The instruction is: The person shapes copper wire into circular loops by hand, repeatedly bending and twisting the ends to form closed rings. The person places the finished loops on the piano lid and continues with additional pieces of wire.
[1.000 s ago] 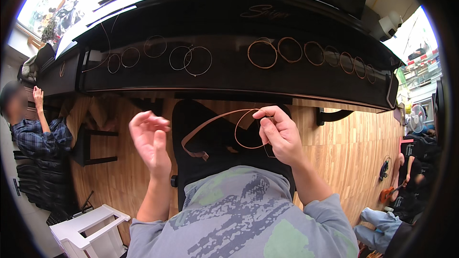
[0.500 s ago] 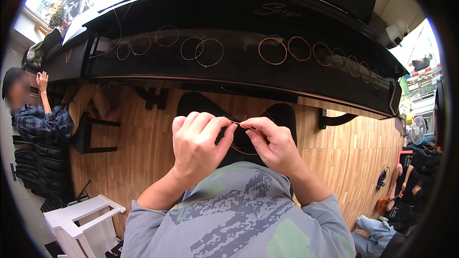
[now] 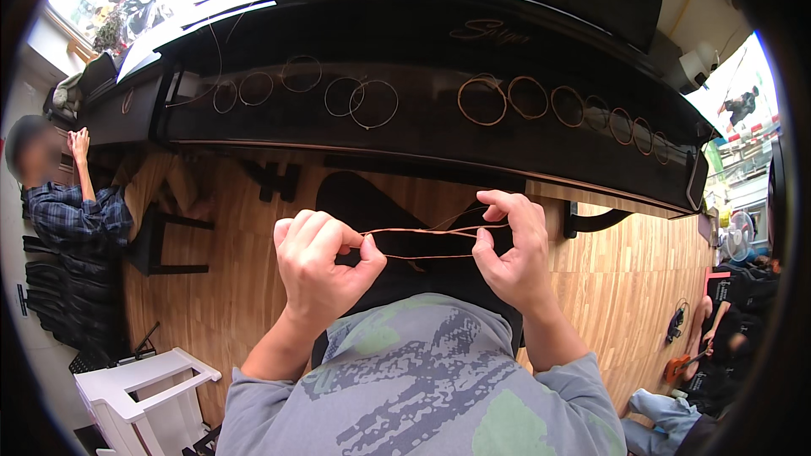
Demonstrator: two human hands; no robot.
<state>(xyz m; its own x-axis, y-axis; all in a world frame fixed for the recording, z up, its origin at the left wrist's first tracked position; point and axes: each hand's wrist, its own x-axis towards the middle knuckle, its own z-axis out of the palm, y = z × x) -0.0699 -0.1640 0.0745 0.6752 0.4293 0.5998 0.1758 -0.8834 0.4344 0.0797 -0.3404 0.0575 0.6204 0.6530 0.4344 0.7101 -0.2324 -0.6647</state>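
Observation:
A thin copper-coloured string (image 3: 406, 229) stretches in loose strands between my hands, above my lap. My left hand (image 3: 323, 265) pinches it between thumb and bent index finger. My right hand (image 3: 513, 252) has it running into the fingers, with the index finger lifted and curled and the thumb near the lower strand. On the glossy black piano in front of me lie several copper coils (image 3: 526, 78) to the right and several silver coils (image 3: 374, 125) to the left.
The black piano (image 3: 397, 148) spans the width before me. A person in a plaid shirt (image 3: 80, 218) sits at left. A white wooden stand (image 3: 118, 388) is at lower left. At right are seated people (image 3: 659, 422), an orange small guitar (image 3: 677, 367) and a fan (image 3: 737, 236).
My left hand came in to the string and met my right hand. Since then the hands have moved apart, drawing the strands out sideways between them.

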